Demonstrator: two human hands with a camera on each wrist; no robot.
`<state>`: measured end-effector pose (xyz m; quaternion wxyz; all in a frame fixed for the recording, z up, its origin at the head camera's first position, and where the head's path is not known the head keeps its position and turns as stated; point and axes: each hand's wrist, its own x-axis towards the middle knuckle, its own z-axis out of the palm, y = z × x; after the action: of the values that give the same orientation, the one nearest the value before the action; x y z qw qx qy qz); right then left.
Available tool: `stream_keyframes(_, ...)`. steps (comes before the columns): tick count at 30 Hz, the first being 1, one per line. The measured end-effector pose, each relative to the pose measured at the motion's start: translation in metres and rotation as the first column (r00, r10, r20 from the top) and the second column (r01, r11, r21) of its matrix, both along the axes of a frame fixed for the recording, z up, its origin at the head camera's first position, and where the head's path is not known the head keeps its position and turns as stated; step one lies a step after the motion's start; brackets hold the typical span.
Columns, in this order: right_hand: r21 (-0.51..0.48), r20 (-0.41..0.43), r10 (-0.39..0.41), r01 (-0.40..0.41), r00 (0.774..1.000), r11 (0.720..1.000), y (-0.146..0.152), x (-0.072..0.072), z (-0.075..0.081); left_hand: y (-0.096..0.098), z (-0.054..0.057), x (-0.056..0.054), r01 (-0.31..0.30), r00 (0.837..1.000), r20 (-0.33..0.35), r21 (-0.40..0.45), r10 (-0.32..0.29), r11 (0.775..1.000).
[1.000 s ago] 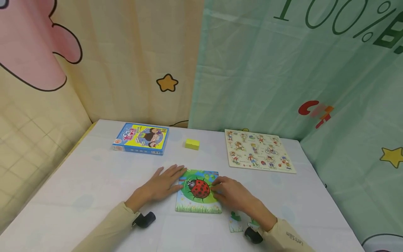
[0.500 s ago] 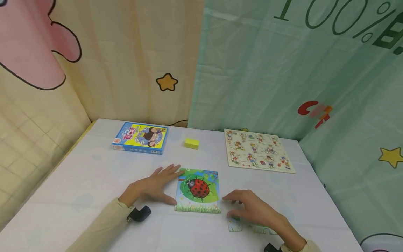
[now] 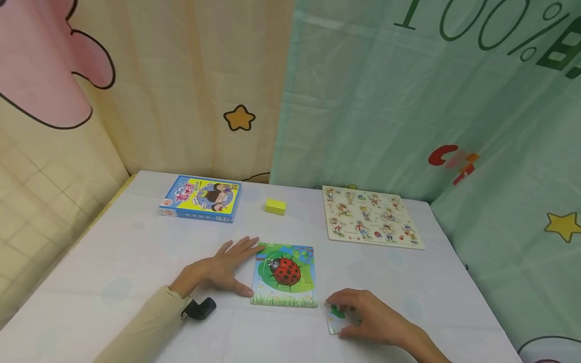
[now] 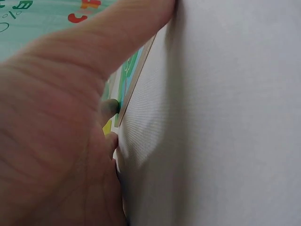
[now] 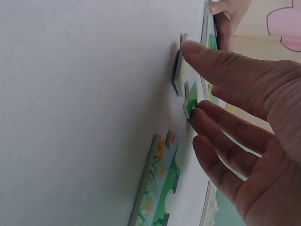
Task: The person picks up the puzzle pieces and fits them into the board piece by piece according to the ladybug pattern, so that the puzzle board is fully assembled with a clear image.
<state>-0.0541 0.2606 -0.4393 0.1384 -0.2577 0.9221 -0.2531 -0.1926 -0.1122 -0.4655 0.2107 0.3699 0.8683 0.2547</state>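
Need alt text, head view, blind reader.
A person's right hand curls around a loose puzzle piece on a white table; the left hand touches a ladybug puzzle. Behind: a game box, a yellow block and a board of cartoon figures.

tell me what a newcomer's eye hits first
Probably the red ladybug puzzle midway across the table, the left hand at its left side. Next, perhaps the right hand, at a loose puzzle piece lower right, then the bright blue-and-yellow box at the back left.

Soft light covers the table [image 3: 272, 338], far corners included; my left hand [image 4: 56, 122], perhaps blurred, casts diffuse shadow.
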Motion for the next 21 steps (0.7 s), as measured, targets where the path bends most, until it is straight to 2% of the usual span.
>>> stream_keyframes(9, 0.015, -0.007, 0.003, -0.003, 1.000, 1.000, -0.0007, -0.0017, -0.0048, -0.0005, -0.0013, 0.0002, -0.001, 1.000, 0.005, -0.015, 0.001, 1.000)
stream_keyframes(13, 0.061, -0.025, 0.004, -0.003, 1.000, 0.998, -0.0030, -0.0026, -0.0028, -0.0010, -0.0016, -0.0004, -0.002, 1.000, 0.005, -0.018, 0.002, 1.000)
stream_keyframes(17, 0.117, -0.069, 0.008, 0.001, 0.998, 0.993, -0.0047, -0.0046, -0.0002, -0.0004, -0.0021, -0.0009, -0.001, 1.000, 0.011, -0.015, 0.002, 1.000)
stream_keyframes(21, 0.127, -0.135, 0.019, -0.002, 0.991, 0.992, -0.0082, -0.0072, 0.0022, 0.0007, -0.0011, -0.0011, -0.005, 1.000, 0.016, -0.020, 0.006, 1.000)
